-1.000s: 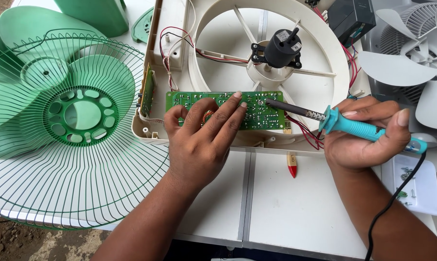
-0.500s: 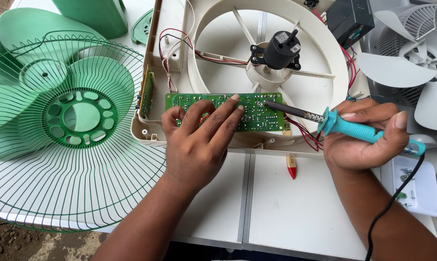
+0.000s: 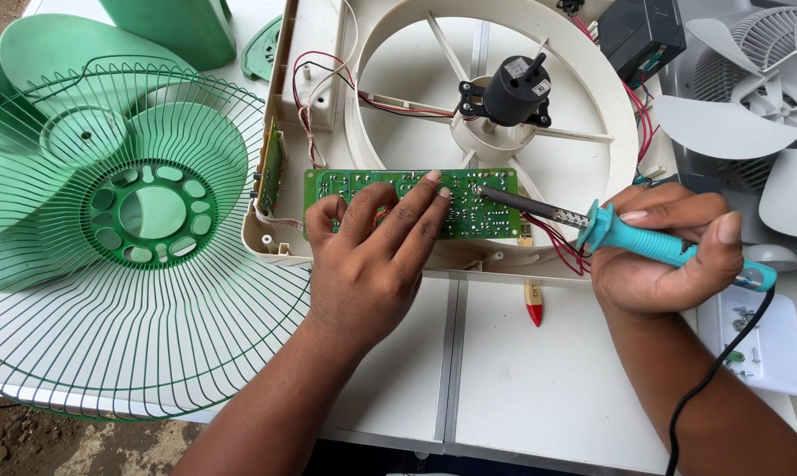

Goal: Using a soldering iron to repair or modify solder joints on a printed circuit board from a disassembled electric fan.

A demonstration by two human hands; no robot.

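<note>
Starting at far left: green fan blade (image 3: 28,167) lies under a green wire fan guard (image 3: 143,264), both off the unit and resting on the white table (image 3: 540,388). Next over, cream fan housing (image 3: 504,132) lies flat w/ its back open, black motor (image 3: 511,88) at the hub, red/white wires (image 3: 315,88) running along the left side.

Left hand (image 3: 372,264) is spread flat, palm down, fingers pressing on the green circuit board (image 3: 412,204); it pins the board, nothing gripped. Board sits solder side up across the housing's lower edge, btwn the two hands.

Small red-tipped item (image 3: 533,302) lies on the table just below the housing; can't tell what it is.

Right hand (image 3: 663,260) is closed round the teal handle of a soldering iron (image 3: 592,225), pen-style grip, black cord trailing down toward the person. Iron tip touches the board just beside the left fingertips.

Far right: white fan blades (image 3: 751,123) and a white lid w/ loose screws (image 3: 751,339).

Progress, as a judgement: teardown looks done — guard, blade off, board exposed. Solder work on one joint is underway; whether the joint is finished can't be told. Reassembly is all left.
</note>
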